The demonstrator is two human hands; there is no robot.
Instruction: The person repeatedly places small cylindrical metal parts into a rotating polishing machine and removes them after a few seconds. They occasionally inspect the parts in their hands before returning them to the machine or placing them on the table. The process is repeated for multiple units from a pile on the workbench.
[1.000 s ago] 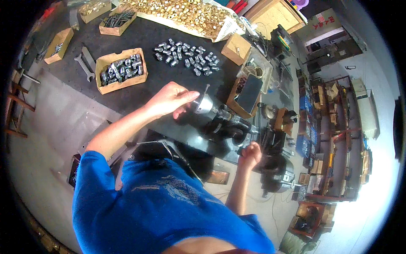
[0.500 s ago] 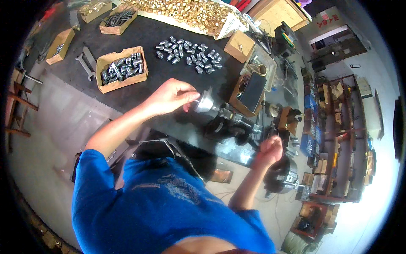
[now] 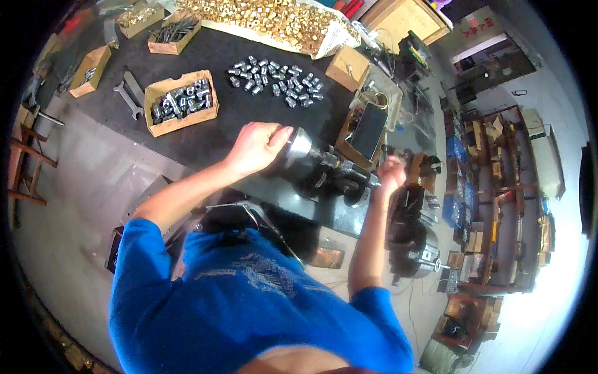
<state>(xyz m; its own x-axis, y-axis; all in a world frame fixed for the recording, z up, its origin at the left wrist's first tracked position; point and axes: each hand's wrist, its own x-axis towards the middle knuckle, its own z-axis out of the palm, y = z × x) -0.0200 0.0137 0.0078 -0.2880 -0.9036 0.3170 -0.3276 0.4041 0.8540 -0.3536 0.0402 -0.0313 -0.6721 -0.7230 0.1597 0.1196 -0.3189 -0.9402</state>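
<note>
In front of me on the bench stands a small metal machine with a bright silver round head and a dark body running off to the right. My left hand is closed at the left face of that head, thumb and fingers pressed together; whatever they pinch is hidden. At the machine's right end my right hand is closed round a dark lever, whose end shows above the fist. Beyond my left hand, a cardboard box holds several steel fittings, and more loose steel fittings lie behind it.
A heap of brass fittings covers the far edge. Spanners lie left of the box. Small boxes stand at the far left. A phone-like black slab rests on a box right of the machine. Shelving stands at the right.
My right hand has moved up and away from me, with the lever swung over. My left hand has closed further and stays at the silver head.
</note>
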